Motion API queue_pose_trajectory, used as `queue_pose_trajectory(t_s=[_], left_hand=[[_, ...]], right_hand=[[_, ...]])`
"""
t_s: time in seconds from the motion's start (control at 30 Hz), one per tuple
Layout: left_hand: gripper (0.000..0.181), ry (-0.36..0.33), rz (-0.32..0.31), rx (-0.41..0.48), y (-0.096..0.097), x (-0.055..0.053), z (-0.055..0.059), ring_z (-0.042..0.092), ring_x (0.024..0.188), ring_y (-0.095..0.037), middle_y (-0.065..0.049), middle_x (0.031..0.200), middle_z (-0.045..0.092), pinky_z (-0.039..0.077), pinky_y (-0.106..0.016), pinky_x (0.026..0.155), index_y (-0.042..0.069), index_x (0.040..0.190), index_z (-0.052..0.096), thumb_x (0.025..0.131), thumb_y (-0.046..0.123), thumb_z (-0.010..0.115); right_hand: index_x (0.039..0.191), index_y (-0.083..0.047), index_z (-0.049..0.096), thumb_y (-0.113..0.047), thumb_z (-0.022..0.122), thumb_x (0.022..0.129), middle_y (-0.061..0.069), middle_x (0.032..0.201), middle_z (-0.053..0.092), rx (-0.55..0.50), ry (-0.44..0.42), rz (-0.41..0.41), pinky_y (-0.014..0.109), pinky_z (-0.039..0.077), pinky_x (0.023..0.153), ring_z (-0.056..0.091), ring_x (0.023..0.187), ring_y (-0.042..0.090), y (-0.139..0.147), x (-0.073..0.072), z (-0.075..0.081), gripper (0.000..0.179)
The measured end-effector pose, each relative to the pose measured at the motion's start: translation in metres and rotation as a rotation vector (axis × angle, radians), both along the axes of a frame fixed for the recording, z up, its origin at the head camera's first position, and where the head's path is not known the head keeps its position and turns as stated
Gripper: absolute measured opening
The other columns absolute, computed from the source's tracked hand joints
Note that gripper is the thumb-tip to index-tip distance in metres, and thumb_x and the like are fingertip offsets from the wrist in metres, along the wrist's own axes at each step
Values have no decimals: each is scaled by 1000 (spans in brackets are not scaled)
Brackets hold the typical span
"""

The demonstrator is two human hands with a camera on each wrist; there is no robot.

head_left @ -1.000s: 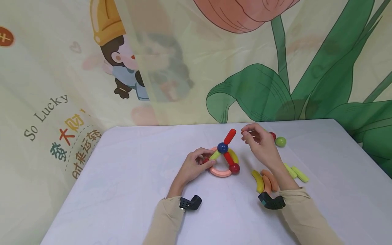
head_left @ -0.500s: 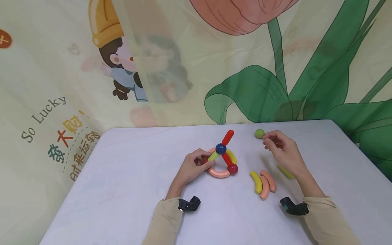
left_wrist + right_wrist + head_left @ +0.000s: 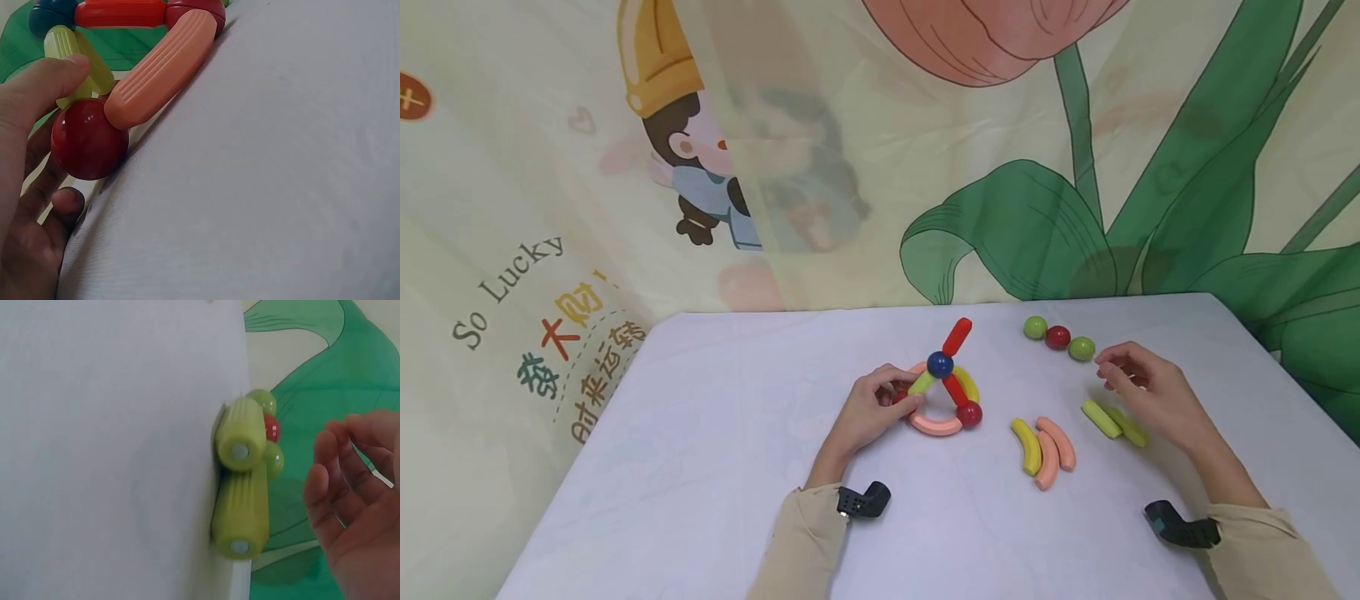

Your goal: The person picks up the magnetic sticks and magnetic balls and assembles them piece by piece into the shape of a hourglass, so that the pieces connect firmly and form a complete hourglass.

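Note:
My left hand [image 3: 868,412] pinches a yellow-green magnetic rod [image 3: 61,42] of a built frame. A red ball [image 3: 89,139] sits at that rod's lower end, joined to a pink curved rod [image 3: 164,67]. On top is a blue ball [image 3: 940,364], from which one red rod [image 3: 957,337] points up freely and another red rod [image 3: 956,391] slopes down to a second red ball [image 3: 969,414]. A yellow curved rod [image 3: 968,384] forms part of the ring below. My right hand [image 3: 1157,396] holds nothing, its fingers loosely bent over two loose yellow-green rods [image 3: 1101,419].
Beyond those rods, a green ball [image 3: 1035,327], a red ball [image 3: 1057,337] and another green ball [image 3: 1082,348] lie in a row. A yellow curved piece [image 3: 1027,446] and two pink curved pieces [image 3: 1056,443] lie nearer. A printed cloth [image 3: 820,275] hangs behind the white table [image 3: 700,467].
My right hand has moved right and towards me, away from beside the frame, uncovering the balls and loose rods. My left hand stays on the frame, which has not visibly changed.

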State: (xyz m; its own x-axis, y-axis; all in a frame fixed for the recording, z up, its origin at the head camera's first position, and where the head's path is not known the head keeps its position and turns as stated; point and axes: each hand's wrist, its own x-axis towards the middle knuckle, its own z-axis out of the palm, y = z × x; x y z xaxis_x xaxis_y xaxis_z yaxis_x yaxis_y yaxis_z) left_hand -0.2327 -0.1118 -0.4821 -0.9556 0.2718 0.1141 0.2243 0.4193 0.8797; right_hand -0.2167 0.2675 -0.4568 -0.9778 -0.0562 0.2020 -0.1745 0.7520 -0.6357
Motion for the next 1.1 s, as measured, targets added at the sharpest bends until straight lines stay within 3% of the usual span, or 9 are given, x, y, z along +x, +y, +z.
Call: queue_pose_trajectory(t_s=[0.07, 0.27, 0.53, 0.63, 0.73, 0.8, 0.9, 0.97, 1.1], left_hand=[[31, 2, 3, -1, 0, -4, -8, 49, 77, -21, -4, 88, 59, 35, -21, 63, 21, 112, 68, 81, 24, 74], [30, 33, 1, 17, -2, -5, -12, 49, 76, -18, 2, 89, 60, 37, -20, 63, 30, 110, 67, 80, 32, 75], [25, 51, -2, 24, -2, -5, -12, 51, 80, -14, 5, 93, 61, 40, -20, 65, 28, 112, 65, 87, 30, 67], [19, 76, 31, 21, -3, -6, -13, 53, 83, -12, 7, 92, 62, 43, -20, 67, 26, 111, 65, 93, 30, 59], [17, 144, 102, 10, -4, -9, -14, 52, 80, -12, 6, 91, 63, 43, -23, 66, 26, 108, 67, 96, 24, 54], [23, 180, 130, -21, -5, -10, -15, 51, 85, -13, 5, 97, 63, 43, -25, 70, 26, 107, 68, 95, 13, 53], [36, 204, 123, -98, -5, -11, -15, 50, 97, -15, 4, 112, 62, 45, -31, 80, 23, 107, 71, 90, 0, 49], [40, 199, 93, -171, -5, -11, -15, 48, 109, -16, 4, 121, 60, 45, -36, 89, 21, 108, 71, 87, -4, 48], [34, 208, 76, -262, -3, -11, -16, 49, 112, -18, 3, 122, 60, 43, -39, 95, 18, 108, 71, 88, 0, 51]], right_hand=[[112, -9, 56, -28, 48, 98, 11, 99, 64, 20, -32, 21, 16, 45, 63, 57, 77, 11, 5, 3, 2, 25], [111, -6, 58, -24, 50, 98, 10, 98, 61, 67, -174, 160, 20, 46, 60, 53, 75, 10, 22, 7, 8, 24], [114, -7, 57, -24, 53, 96, 8, 104, 58, 106, -391, 299, 22, 48, 64, 50, 80, 7, 34, 9, 8, 25], [117, -6, 55, -27, 53, 96, 7, 103, 56, 99, -467, 334, 22, 49, 66, 51, 81, 8, 35, 9, 7, 29], [119, -5, 54, -28, 53, 96, 5, 102, 56, 99, -493, 348, 22, 49, 67, 51, 81, 7, 36, 9, 7, 32], [120, -5, 53, -28, 53, 96, 5, 100, 56, 102, -506, 350, 22, 48, 66, 50, 80, 6, 36, 10, 7, 34], [122, -4, 52, -28, 52, 97, 4, 98, 56, 111, -523, 356, 23, 47, 65, 49, 78, 4, 37, 10, 6, 35], [123, -4, 52, -29, 52, 96, 4, 97, 56, 120, -530, 353, 23, 46, 66, 49, 78, 4, 37, 10, 5, 36], [123, -5, 52, -29, 53, 96, 3, 96, 57, 135, -525, 345, 23, 46, 65, 48, 78, 5, 36, 11, 6, 36]])
